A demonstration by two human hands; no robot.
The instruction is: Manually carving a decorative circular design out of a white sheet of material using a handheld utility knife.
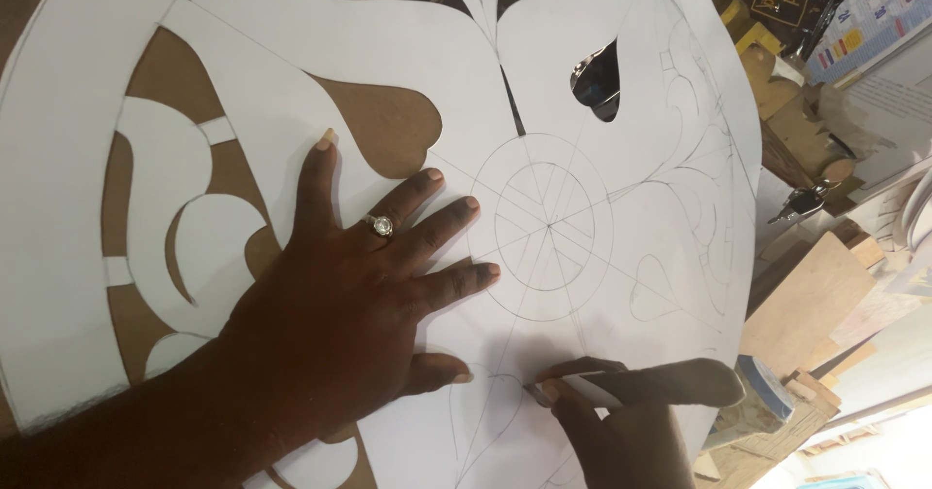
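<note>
A large white paper sheet [408, 52] with cut-out curved shapes and pencilled circles and lines lies on a brown board [388, 125]. My left hand [359, 295] lies flat on the sheet with fingers spread, a ring on one finger, just left of the drawn circle [549, 225]. My right hand [607, 421] is at the lower edge, fingers closed on a small cutting knife [631, 384] with its tip touching the paper along a pencilled curve.
To the right of the sheet lie wooden offcuts [811, 300], a small metal tool [801, 201], a roll of tape [767, 392], printed papers [874, 23] and a dark packet [786, 3]. A dark cut hole [597, 81] shows near the top.
</note>
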